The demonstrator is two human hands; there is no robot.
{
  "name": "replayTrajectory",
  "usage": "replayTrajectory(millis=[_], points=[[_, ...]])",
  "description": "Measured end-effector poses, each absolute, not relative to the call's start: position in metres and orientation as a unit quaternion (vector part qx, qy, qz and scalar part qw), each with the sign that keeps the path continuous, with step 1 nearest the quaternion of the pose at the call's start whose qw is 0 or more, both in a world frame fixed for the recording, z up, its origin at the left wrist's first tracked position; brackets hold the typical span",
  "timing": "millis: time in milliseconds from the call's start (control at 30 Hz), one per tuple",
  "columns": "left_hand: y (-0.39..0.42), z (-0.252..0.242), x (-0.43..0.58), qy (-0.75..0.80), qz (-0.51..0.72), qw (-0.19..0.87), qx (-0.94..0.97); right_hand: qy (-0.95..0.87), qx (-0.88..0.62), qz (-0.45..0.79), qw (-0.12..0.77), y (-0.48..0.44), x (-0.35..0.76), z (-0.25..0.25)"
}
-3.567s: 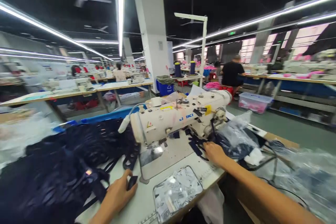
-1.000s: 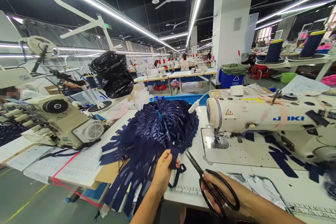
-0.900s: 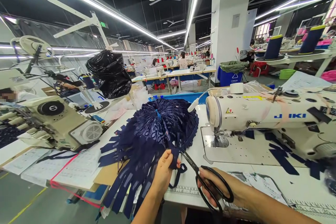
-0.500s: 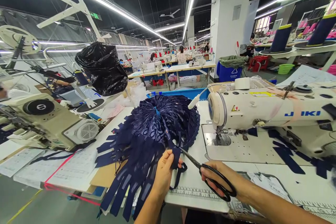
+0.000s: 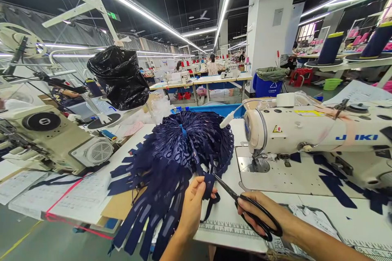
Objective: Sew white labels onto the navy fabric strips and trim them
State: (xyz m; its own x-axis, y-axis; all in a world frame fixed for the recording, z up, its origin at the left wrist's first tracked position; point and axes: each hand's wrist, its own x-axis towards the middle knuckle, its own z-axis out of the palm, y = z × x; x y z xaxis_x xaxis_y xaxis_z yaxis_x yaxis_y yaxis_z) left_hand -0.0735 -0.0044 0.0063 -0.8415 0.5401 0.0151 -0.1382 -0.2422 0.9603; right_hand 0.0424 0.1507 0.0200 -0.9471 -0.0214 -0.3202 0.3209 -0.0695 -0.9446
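Note:
A large bundle of navy fabric straps [image 5: 171,142], tied with a blue band [image 5: 183,129], lies heaped on the white table. My left hand [image 5: 194,197] pinches one navy strap [image 5: 209,185] at the near side of the bundle, its loose end hanging below the fingers. My right hand [image 5: 260,212] is closed round the handles of black scissors [image 5: 234,197]. Their blades point up and left, with the tips at the right edge of the held strap. Whether the blades touch the fabric I cannot tell.
Right of the bundle stands a white sewing machine [image 5: 306,130], navy scraps [image 5: 338,189] beside it. A printed ruler [image 5: 228,228] runs along the table's front edge. Another machine [image 5: 55,138] and a black plastic bag [image 5: 118,77] are at left. People sit farther back.
My view has shifted slightly. The right hand and scissors sit a little lower and farther right in the picture; the left hand still holds the strap.

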Motion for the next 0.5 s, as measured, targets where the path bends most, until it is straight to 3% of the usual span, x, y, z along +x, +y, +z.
replayTrajectory(millis=[300, 500], points=[[-0.006, 0.014, -0.069, 0.557, 0.791, 0.217, 0.131, 0.736, 0.143, -0.657, 0.077, 0.162, 0.043, 0.02], [-0.009, 0.017, -0.07, 0.54, 0.803, 0.227, 0.109, 0.895, 0.135, -0.424, -0.026, 0.208, 0.063, 0.007]])
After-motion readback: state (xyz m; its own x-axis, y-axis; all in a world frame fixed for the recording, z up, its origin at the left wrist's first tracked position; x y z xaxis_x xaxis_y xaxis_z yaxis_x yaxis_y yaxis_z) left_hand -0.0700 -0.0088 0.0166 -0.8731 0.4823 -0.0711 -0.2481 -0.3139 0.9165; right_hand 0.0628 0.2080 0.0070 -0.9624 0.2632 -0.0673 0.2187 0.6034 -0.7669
